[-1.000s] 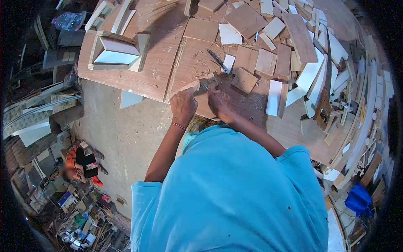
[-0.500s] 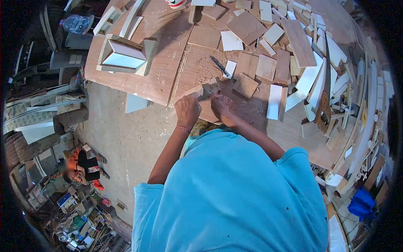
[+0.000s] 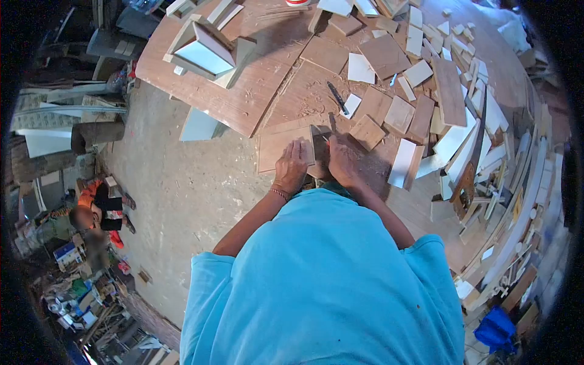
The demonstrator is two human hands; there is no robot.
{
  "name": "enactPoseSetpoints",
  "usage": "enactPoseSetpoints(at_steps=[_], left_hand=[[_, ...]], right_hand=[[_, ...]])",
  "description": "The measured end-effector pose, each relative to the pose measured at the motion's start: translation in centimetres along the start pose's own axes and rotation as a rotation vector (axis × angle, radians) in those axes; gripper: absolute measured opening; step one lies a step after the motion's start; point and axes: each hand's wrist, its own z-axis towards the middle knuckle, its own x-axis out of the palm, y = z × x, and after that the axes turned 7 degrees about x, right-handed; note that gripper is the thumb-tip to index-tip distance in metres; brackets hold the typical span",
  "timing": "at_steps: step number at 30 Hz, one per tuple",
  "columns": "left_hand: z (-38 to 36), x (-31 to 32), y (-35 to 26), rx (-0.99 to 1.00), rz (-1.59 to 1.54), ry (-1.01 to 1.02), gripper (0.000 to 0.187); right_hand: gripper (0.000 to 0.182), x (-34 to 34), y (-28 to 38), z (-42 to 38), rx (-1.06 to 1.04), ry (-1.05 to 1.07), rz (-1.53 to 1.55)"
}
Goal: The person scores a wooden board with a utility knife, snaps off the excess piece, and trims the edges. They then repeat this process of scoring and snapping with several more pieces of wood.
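A flat wooden board [image 3: 277,146] lies at the bench's near edge. My left hand [image 3: 292,165] rests on it, fingers stretched out flat. Just to the right, my right hand [image 3: 342,163] is closed around a thin pointed tool [image 3: 325,139], its tip toward the board; its exact kind is too small to tell. Between the hands is a dark flat piece [image 3: 318,145] along the board's right end. Farther up the bench lies a slim black tool [image 3: 336,96], touching a small white block [image 3: 350,106].
Many wood offcuts [image 3: 384,56] cover the bench's right side, with a handsaw [image 3: 465,187] among them. An angled wooden assembly [image 3: 210,52] stands at the far left of the bench [image 3: 255,85]. A person in orange [image 3: 91,198] sits on the floor at left.
The board has turned from being gripped in my hands to lying flat. My left hand has opened from a closed grip and spread over it. The view has shifted slightly.
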Motion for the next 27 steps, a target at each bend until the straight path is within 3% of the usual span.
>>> enactPoseSetpoints(at_steps=[10, 12, 13, 16, 18, 20, 27], left_hand=[[1.6, -1.9, 1.3, 0.005, -0.031, 0.011, 0.033], [2.2, -1.7, 2.1, 0.098, 0.031, -0.211, 0.029], [2.5, -1.9, 2.4, 0.115, 0.028, -0.206, 0.029], [4.1, -3.6, 2.5, -0.053, -0.023, 0.066, 0.017], [4.9, -4.1, 2.7, -0.022, -0.057, 0.047, 0.017], [4.9, -3.5, 3.4, -0.001, -0.049, 0.013, 0.02], [5.2, -3.6, 3.3, 0.007, -0.108, 0.028, 0.022]], right_hand=[[0.022, 0.2, 1.3, 0.3, 0.031, 0.006, 0.007], [0.024, 0.4, 1.3, 0.6, 0.003, -0.027, 0.029], [0.024, 1.1, 0.9, 0.8, -0.01, -0.049, 0.06], [0.021, 1.2, 0.8, 0.2, -0.062, -0.152, 0.111], [0.017, 0.0, 1.5, -0.7, -0.1, -0.228, 0.127], [0.018, -2.1, 2.9, -1.6, -0.01, -0.061, 0.042], [0.016, -1.4, 2.9, -1.2, 0.05, -0.004, 0.102]])
